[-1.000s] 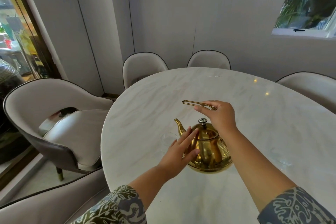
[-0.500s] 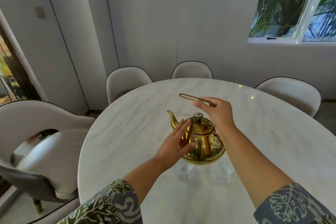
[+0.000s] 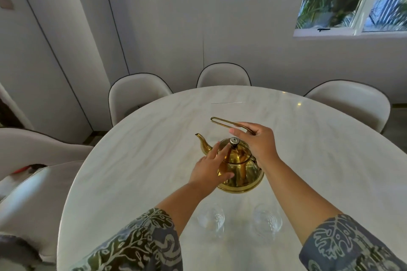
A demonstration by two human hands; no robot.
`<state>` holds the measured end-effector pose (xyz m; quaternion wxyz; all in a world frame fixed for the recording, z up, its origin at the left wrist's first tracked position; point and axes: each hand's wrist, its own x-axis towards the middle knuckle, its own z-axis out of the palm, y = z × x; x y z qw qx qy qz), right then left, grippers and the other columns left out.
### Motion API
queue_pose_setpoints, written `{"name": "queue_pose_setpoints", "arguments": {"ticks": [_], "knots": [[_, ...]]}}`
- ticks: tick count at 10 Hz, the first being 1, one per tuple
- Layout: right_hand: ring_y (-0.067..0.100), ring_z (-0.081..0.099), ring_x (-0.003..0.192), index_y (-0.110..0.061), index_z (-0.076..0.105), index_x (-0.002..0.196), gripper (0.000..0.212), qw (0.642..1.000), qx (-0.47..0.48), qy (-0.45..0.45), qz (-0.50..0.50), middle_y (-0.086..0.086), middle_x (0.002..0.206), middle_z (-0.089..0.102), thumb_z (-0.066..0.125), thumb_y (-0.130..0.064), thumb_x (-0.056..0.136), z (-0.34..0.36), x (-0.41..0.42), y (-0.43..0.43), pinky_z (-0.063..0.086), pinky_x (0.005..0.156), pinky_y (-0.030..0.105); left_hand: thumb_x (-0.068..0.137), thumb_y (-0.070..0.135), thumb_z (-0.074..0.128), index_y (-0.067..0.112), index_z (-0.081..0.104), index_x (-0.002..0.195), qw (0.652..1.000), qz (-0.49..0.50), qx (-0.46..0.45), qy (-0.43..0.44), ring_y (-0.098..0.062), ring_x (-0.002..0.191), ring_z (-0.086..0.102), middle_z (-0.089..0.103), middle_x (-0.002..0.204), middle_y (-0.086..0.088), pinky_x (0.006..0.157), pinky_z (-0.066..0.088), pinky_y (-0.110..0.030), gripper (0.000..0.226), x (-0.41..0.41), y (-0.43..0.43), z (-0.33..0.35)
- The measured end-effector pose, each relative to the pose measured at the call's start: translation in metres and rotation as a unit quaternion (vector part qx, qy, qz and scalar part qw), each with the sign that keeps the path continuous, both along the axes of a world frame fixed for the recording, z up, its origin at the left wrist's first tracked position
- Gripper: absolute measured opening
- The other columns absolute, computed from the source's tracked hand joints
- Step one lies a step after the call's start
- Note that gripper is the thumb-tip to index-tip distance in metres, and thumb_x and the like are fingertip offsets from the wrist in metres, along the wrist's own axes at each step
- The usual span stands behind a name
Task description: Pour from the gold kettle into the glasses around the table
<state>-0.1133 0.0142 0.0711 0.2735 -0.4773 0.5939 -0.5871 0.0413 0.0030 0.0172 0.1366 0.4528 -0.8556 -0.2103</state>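
Note:
A shiny gold kettle is over the middle of the white marble table, spout pointing left; I cannot tell whether its base touches the top. My right hand grips its thin wire handle above the lid. My left hand lies flat against the kettle's left side, fingers spread, one fingertip near the lid knob. Two clear glasses stand on the table just in front of the kettle, between my forearms.
Pale upholstered chairs ring the table: two at the far side, one at the right, and more at the left. A window sits in the wall at the upper right.
My view has swung right and tilted down, bringing the two glasses into sight near me. Both hands keep the same hold on the kettle.

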Motion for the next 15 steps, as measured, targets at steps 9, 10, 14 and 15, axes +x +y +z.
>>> {"name": "queue_pose_setpoints", "arguments": {"ticks": [9, 10, 14, 15], "knots": [[0.016, 0.049, 0.061, -0.012, 0.073, 0.107, 0.039, 0.999, 0.036, -0.031, -0.012, -0.001, 0.055, 0.052, 0.081, -0.027, 0.072, -0.109, -0.02, -0.044, 0.05, 0.065, 0.02, 0.084, 0.036, 0.067, 0.036, 0.011, 0.15, 0.992, 0.049, 0.116, 0.023, -0.021, 0.142, 0.031, 0.011, 0.16, 0.01, 0.112, 0.034, -0.038, 0.087, -0.02, -0.042, -0.095], [0.018, 0.049, 0.062, -0.012, 0.073, 0.107, 0.04, 0.999, 0.041, -0.028, -0.012, -0.001, 0.055, 0.053, 0.081, -0.029, 0.072, -0.111, -0.021, -0.046, 0.05, 0.065, 0.024, 0.084, 0.036, 0.067, 0.037, 0.011, 0.15, 0.991, 0.049, 0.118, 0.028, -0.021, 0.142, 0.03, 0.011, 0.16, 0.011, 0.113, 0.033, -0.039, 0.087, -0.02, -0.044, -0.1], [0.011, 0.057, 0.082, -0.019, 0.069, 0.116, 0.045, 0.997, 0.069, 0.041, 0.004, -0.005, 0.085, 0.067, 0.076, -0.037, 0.076, -0.102, -0.021, -0.039, 0.052, 0.075, 0.027, 0.092, 0.038, 0.056, 0.036, 0.001, 0.15, 0.993, 0.057, 0.104, -0.009, -0.016, 0.141, 0.033, -0.002, 0.161, 0.003, 0.12, 0.001, -0.04, 0.08, -0.018, -0.029, -0.09], [0.015, 0.058, 0.11, -0.028, 0.064, 0.122, 0.051, 0.989, 0.096, 0.115, -0.002, -0.001, 0.119, 0.064, 0.073, -0.045, 0.076, -0.096, -0.025, -0.033, 0.047, 0.098, 0.048, 0.094, 0.043, 0.049, 0.037, 0.004, 0.15, 0.993, 0.069, 0.096, 0.002, -0.016, 0.136, 0.041, 0.0, 0.162, 0.002, 0.12, 0.003, -0.04, 0.072, -0.01, -0.019, -0.078]]}}
